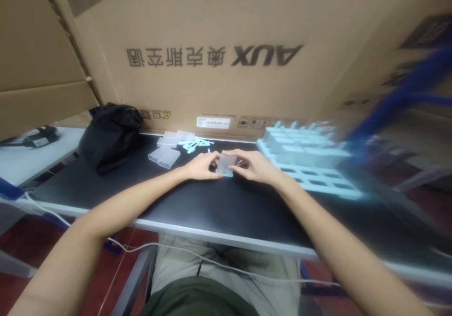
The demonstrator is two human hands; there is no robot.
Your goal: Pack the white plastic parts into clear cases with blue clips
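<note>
A small translucent plastic case (226, 164) is held upright just above the black tabletop, with a pale blue edge at its bottom. My left hand (204, 166) grips its left side between thumb and fingers. From the right, my right hand (254, 166) pinches the same case. Beyond my left hand lie several similar translucent cases (164, 156). Beside them is a loose pile of pale blue plastic strips (194, 143). Whether anything sits inside the held case is too blurred to tell.
A pale blue rack (310, 182) with rows of slots, bearing upright pieces, stands on the right of the black table (212, 210). A black cloth bag (111, 137) rests at the left. Large cardboard (197, 19) walls off the back. A white cable (226, 265) hangs along the front edge.
</note>
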